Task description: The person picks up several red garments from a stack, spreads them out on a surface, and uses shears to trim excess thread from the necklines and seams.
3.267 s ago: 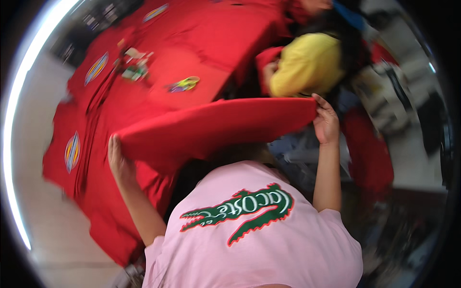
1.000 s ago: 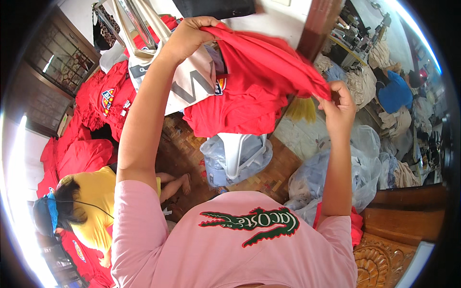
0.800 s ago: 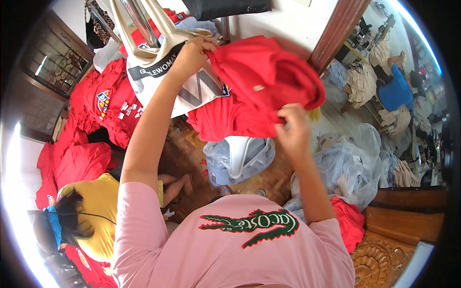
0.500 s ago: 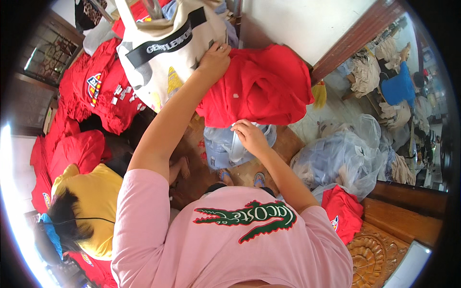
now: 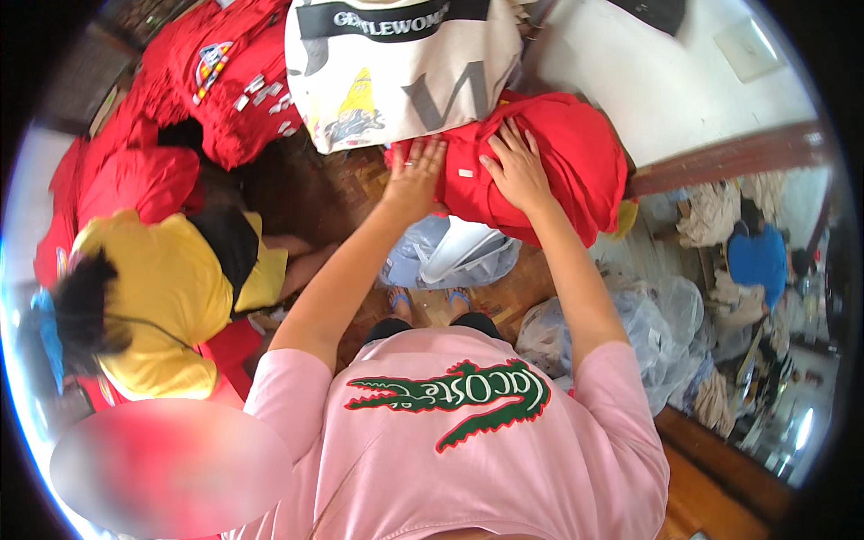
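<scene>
One left hand and one right hand lie flat on red cloth heaped over a white stool, fingers outstretched and gripping nothing, perhaps to keep it from sliding

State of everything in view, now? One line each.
Left hand: open, palm down on red cloth
Right hand: open, palm down, fingers spread on red cloth
Red cloth: bunched in a pile
Tote bag: printed side showing; top cut off by the frame
Red shirts: heaped, crumpled
Plastic bag on the right: filled, contents unclear
Sandals: worn
</scene>
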{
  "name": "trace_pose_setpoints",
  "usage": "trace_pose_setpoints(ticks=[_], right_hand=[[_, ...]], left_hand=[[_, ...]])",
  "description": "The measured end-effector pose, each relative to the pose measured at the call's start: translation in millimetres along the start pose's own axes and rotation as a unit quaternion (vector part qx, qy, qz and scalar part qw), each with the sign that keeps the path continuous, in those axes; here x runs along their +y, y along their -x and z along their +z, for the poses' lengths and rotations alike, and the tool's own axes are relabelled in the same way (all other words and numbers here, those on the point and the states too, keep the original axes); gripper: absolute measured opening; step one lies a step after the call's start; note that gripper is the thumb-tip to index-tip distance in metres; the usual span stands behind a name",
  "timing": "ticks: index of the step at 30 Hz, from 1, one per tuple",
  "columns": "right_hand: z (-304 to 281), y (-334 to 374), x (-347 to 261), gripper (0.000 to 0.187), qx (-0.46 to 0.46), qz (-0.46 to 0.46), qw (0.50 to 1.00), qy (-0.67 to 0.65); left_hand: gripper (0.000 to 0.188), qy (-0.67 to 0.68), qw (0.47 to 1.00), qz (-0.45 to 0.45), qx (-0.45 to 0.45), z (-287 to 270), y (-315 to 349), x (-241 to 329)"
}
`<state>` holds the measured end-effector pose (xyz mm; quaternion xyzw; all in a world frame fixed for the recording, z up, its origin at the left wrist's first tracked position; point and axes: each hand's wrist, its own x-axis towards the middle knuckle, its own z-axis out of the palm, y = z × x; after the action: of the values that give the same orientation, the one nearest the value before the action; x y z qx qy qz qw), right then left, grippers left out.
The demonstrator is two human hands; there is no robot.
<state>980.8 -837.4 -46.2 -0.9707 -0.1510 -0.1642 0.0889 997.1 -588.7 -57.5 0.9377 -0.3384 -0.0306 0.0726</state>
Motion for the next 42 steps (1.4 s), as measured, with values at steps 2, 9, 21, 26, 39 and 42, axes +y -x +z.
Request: trace_pose_setpoints(ticks=[2, 9, 21, 26, 39, 42], right_hand=[[14, -30, 11, 0.061, -0.062, 0.013, 0.998, 0.026], [74, -108, 27, 0.092, -0.139, 0.142, 0.979, 0.032], [146, -122, 66, 0.059, 0.024, -0.054, 0.998, -0.009], [90, -61, -12, 0.057, 0.192, -0.013, 0.981, 0.037], [63, 205, -539, 0.037, -0.127, -0.395, 0.822, -0.389], [73, 269, -667, 0.04, -0.245, -0.435, 0.746, -0.441]], left_hand=[[0.109, 0.031, 0.997, -0.061, 0.029, 3, 30, -26], [0.051, 0.184, 0.952, -0.214, 0.115, 32, 233, 0], [0.036, 0.325, 0.536, -0.776, -0.072, 158, 621, 352], [0.028, 0.168, 0.252, -0.912, 0.276, 151, 699, 421], [0.05, -0.105, -0.019, -0.922, 0.373, 153, 984, 451], [0.056, -0.048, -0.051, -0.932, 0.355, 146, 1002, 431]])
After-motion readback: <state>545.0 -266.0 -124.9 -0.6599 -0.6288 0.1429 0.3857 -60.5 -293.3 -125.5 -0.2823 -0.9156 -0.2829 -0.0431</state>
